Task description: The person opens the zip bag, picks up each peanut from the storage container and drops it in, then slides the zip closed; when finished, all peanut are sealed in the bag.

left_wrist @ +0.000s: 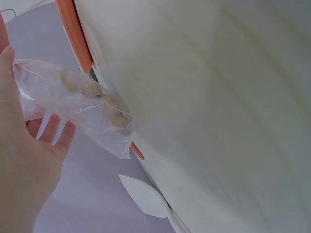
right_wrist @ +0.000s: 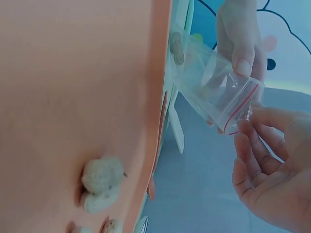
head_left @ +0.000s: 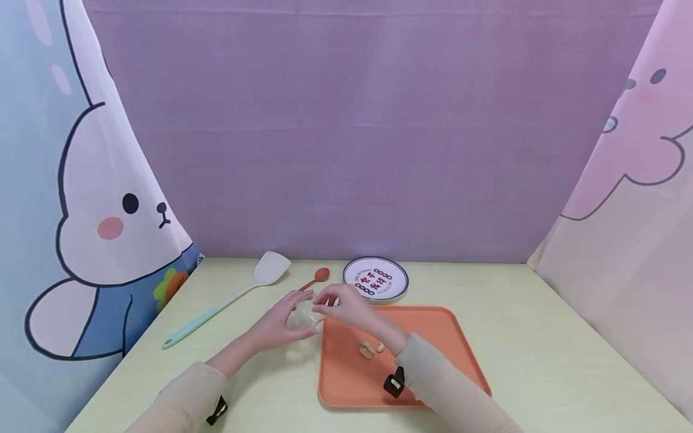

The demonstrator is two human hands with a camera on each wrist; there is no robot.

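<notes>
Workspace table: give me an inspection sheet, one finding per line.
Surface: pale table, orange tray on it.
Job's things: clear bag with peanuts inside; loose peanuts on the tray.
Clutter: white spatula and red spoon at left, printed plate behind the tray.
Hands: left hand holds the bag; right hand pinches its red-striped end.
Cables: nothing seen.
Surroundings: purple backdrop, cartoon-printed cloth on both sides.

Glossy plastic bag (right_wrist: 206, 92), rough-shelled peanuts (right_wrist: 103, 175), smooth matt tray (head_left: 346, 370), cloth backdrop (head_left: 346, 138)
</notes>
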